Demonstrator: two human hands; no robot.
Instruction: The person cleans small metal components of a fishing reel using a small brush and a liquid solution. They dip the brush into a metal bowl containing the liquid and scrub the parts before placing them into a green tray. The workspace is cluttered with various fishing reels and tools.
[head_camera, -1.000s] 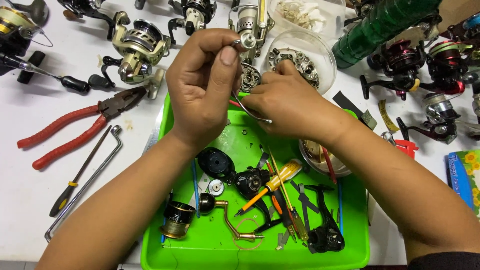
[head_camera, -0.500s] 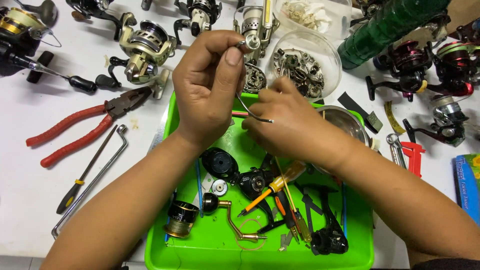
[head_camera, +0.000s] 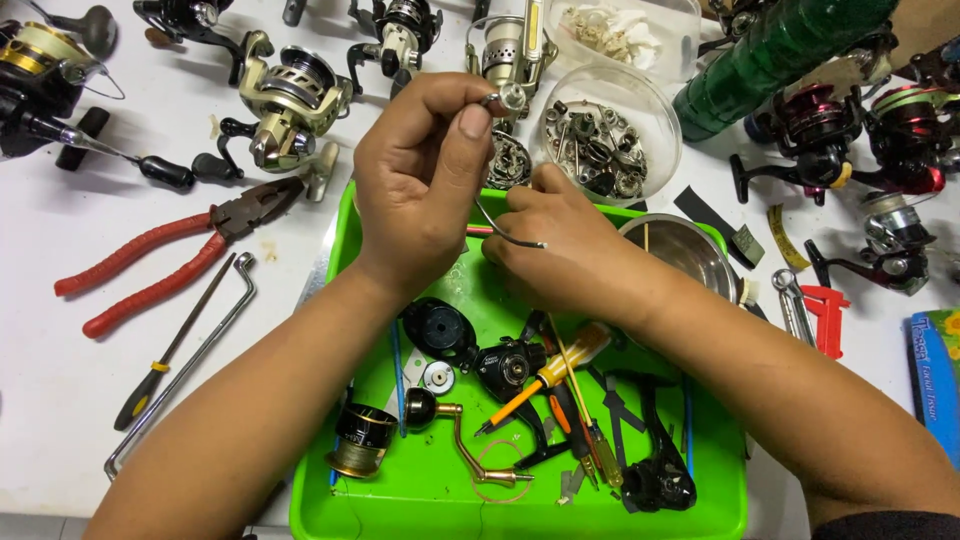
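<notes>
Above green tray (head_camera: 340, 500): left hand (head_camera: 420, 185) pinches bail wire (head_camera: 500, 232) at roller end; right hand (head_camera: 565, 245) grip closed, contents hidden. Reel body (head_camera: 505, 365), spool (head_camera: 357, 438), handle (head_camera: 460, 440) loose in tray: reel apart, reassembly pending.

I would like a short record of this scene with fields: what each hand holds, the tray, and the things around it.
Left hand: pinches a small silver roller fitting at the top of a curved wire bail.
Right hand: fingers at the lower end of the same wire.
Tray: green, holds reel parts and a yellow-handled screwdriver.
Left of tray: red-handled pliers.
Behind the hands: clear bowl of small metal parts.
</notes>
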